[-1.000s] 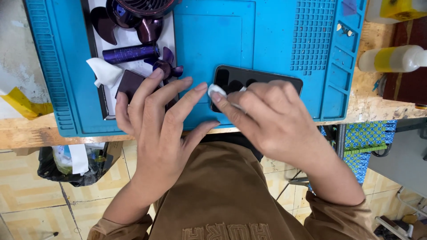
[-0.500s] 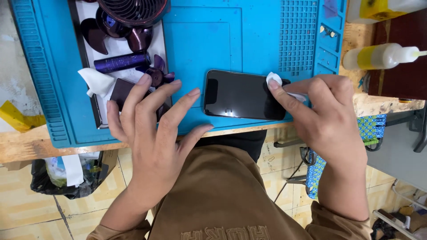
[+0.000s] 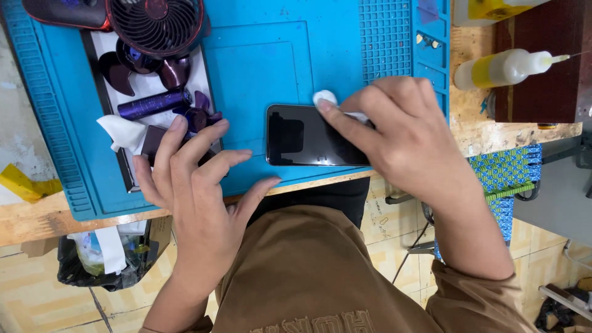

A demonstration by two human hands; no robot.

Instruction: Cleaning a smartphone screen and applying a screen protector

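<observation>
Phone: flat black slab, glossy dark face, lies lengthwise on blue work mat near mat's front edge. Right hand: fingertips pinch small white swab against phone's upper edge. Left hand: fingers spread, flat on mat just left of phone, over dark purple parts.

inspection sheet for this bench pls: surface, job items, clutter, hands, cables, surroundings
Surface: blue work mat on a wooden bench edge.
Job's things: dark phone flat on the mat; white wipe pad at its top edge.
Clutter: small fan, purple parts, white tissue, squeeze bottle.
Hands: left hand flat on the mat beside the phone; right hand presses the pad under its fingers.
Cables: nothing seen.
Surroundings: tiled floor, black bin bag.
</observation>
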